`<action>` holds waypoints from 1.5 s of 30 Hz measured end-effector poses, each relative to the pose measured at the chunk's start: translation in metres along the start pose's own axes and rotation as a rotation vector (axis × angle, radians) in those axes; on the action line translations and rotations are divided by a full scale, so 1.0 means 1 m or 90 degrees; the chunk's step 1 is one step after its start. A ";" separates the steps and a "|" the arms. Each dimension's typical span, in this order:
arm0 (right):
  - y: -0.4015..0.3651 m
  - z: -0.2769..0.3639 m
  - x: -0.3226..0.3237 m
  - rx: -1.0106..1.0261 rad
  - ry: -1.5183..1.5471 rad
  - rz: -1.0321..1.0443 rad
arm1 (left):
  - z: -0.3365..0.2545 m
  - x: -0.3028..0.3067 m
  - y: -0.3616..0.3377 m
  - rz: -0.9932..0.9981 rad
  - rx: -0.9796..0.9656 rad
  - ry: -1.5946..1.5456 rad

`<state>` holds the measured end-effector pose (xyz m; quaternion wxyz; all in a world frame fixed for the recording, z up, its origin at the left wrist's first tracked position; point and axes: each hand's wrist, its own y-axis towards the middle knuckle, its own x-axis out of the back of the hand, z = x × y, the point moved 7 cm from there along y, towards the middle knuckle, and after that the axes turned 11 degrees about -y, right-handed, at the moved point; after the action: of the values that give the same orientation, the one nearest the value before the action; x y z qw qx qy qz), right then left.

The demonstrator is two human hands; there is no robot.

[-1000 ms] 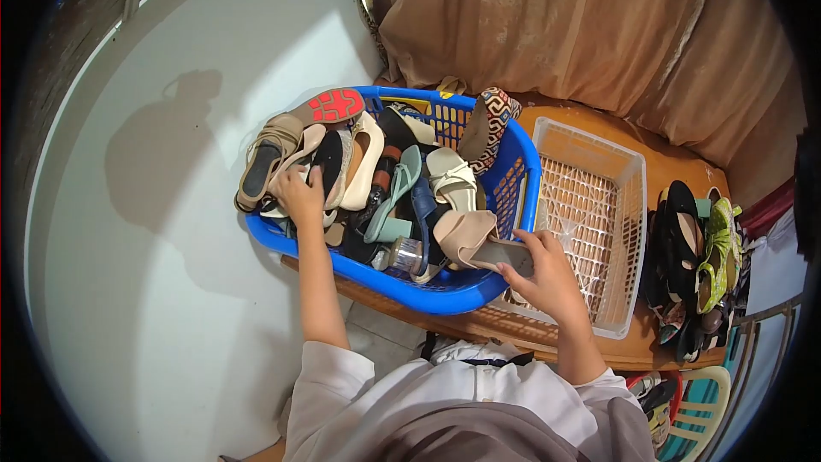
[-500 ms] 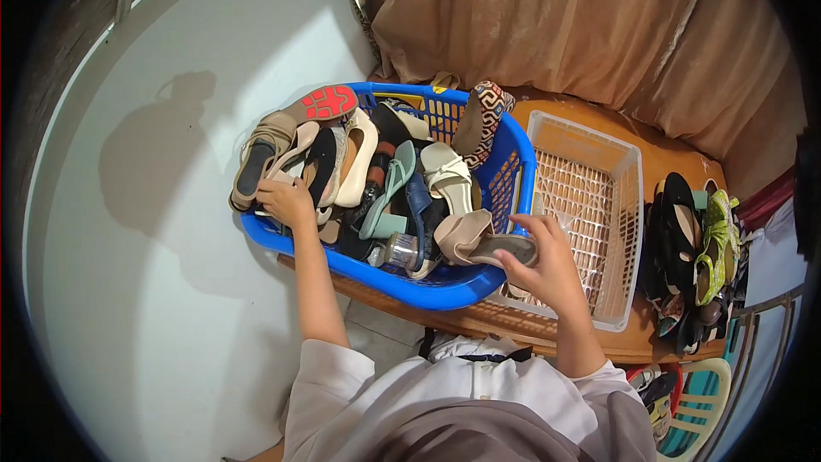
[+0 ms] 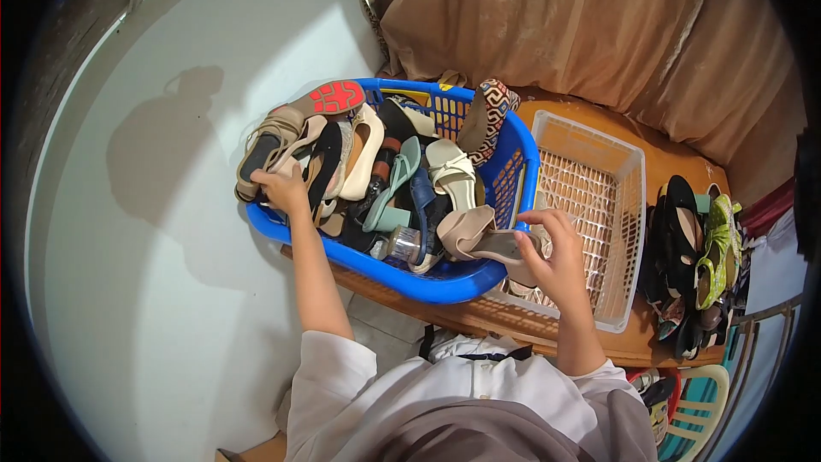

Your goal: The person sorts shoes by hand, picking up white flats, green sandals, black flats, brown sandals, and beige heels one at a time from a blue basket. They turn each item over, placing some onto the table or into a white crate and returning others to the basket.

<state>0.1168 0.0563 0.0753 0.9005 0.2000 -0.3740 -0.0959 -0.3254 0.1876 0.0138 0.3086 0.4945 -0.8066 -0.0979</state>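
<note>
A blue plastic basket (image 3: 428, 291) is piled with shoes and sandals. At its left end my left hand (image 3: 282, 186) has its fingers closed round the back of a beige shoe (image 3: 301, 144), beside a taupe lace-up shoe (image 3: 254, 154) with a dark insole. My right hand (image 3: 558, 258) pinches the heel end of a beige open-toe sandal (image 3: 466, 231) at the basket's right rim, thumb on the insole. Between the hands lie a mint-green heeled sandal (image 3: 402, 175), a cream pump (image 3: 366, 150), a white strappy sandal (image 3: 451, 169) and a navy sandal with a clear heel (image 3: 421, 205).
A clear plastic crate (image 3: 634, 205) stands right of the basket on a wooden table (image 3: 590, 115). Black shoes (image 3: 682, 218) and green patterned shoes (image 3: 717, 248) are stacked farther right. A brown curtain (image 3: 547, 17) hangs behind; a white wall (image 3: 94, 248) is at left.
My right thumb and fingers have come closer around the sandal's heel end. My left hand has shifted slightly at the beige shoe. The whole view has moved a little.
</note>
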 end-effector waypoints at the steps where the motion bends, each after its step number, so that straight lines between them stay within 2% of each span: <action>1: 0.000 0.001 0.000 0.003 0.002 -0.001 | -0.005 0.002 -0.003 -0.022 -0.059 -0.050; 2: -0.001 0.001 0.001 0.000 0.006 0.004 | -0.012 0.003 -0.006 -0.043 -0.119 -0.102; 8: 0.000 -0.001 0.009 -0.032 0.038 0.004 | -0.042 0.011 -0.019 -0.025 -0.099 -0.191; 14: 0.003 -0.004 0.010 -0.006 0.035 -0.012 | -0.050 0.022 -0.017 -0.107 0.095 -0.453; 15: 0.003 -0.004 0.010 0.005 0.028 -0.015 | -0.055 0.027 -0.017 -0.113 0.093 -0.429; 19: 0.007 -0.002 0.007 -0.013 0.047 -0.001 | -0.058 0.026 -0.019 0.032 0.043 -0.434; 22: 0.009 0.001 0.003 -0.038 0.084 0.012 | -0.064 0.026 -0.038 0.085 0.188 -0.731; 23: 0.010 0.001 0.002 -0.024 0.084 0.010 | -0.081 0.036 -0.052 0.110 0.288 -0.761; 26: 0.010 -0.005 -0.009 -0.010 0.131 0.004 | -0.094 0.041 -0.083 0.133 0.320 -0.792; 28: 0.009 -0.012 -0.019 -0.044 0.223 0.010 | -0.105 0.039 -0.112 0.142 0.163 -0.817; 30: 0.010 -0.011 -0.026 -0.085 0.372 0.034 | -0.131 0.050 -0.150 0.148 -0.083 -0.670; 32: 0.012 -0.010 -0.030 -0.128 0.480 0.054 | -0.155 0.060 -0.194 0.138 -0.256 -0.523; 34: 0.015 -0.012 -0.030 -0.172 0.549 0.070 | -0.172 0.069 -0.227 0.144 -0.407 -0.465; 36: 0.016 -0.009 -0.027 -0.183 0.570 0.076 | -0.173 0.068 -0.253 0.166 -0.466 -0.577; 38: 0.015 -0.003 -0.026 -0.200 0.618 0.086 | -0.184 0.072 -0.275 0.181 -0.561 -0.596; 39: 0.017 -0.009 -0.030 -0.189 0.665 0.054 | -0.183 0.068 -0.286 0.221 -0.577 -0.661; 40: 0.021 -0.013 -0.026 -0.173 0.592 0.001 | -0.182 0.062 -0.292 0.301 -0.587 -0.693; 42: 0.018 -0.011 -0.018 -0.281 0.742 0.011 | -0.192 0.059 -0.296 0.422 -0.627 -0.744; 45: 0.017 -0.010 -0.010 -0.311 0.737 -0.014 | -0.196 0.045 -0.278 0.618 -0.471 -0.744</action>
<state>0.1177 0.0775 0.0696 0.9757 0.0118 0.2091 -0.0642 -0.0187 0.0411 0.0581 -0.0087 -0.1698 -0.8755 -0.4523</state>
